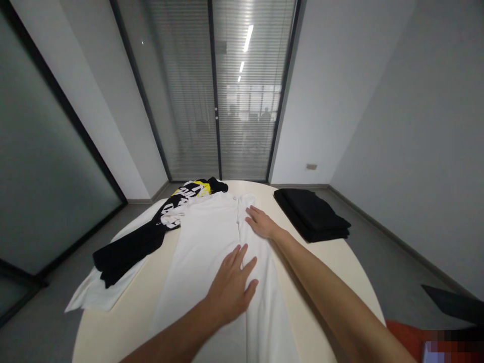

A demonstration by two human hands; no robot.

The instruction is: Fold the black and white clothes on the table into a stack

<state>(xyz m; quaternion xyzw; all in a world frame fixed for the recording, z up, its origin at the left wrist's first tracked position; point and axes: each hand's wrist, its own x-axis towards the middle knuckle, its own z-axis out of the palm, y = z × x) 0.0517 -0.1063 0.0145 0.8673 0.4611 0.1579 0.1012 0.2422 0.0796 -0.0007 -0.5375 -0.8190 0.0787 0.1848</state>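
Looking down at a round cream table (342, 262) with both hands pressed onto a long white garment (204, 242). It's spread lengthwise down the middle of the table, running from the near edge almost to the far one. A fold or seam line runs along it just right of centre. Can't really tell what kind of garment it is from here.

Left hand (232, 287) lies palm down on the nearer part of the white garment, fingers spread and straight, gripping nothing, just flat on the cloth. Right hand (260, 222) reaches further out, also palm down with fingers extended. It rests on the cloth right beside that fold line near the far end and isn't holding anything either.

Off to the left there's a black printed garment (151, 232) with white and yellow lettering, stretched out diagonally. It lies partly on top of a second white garment (94, 297) that hangs over the table's left edge. The black one's upper end touches the left side of the garment under the hands.

On the right side, well apart from both hands, sits a neat folded black stack (312, 214). Behind the table are glass doors (227, 101) with slatted blinds.
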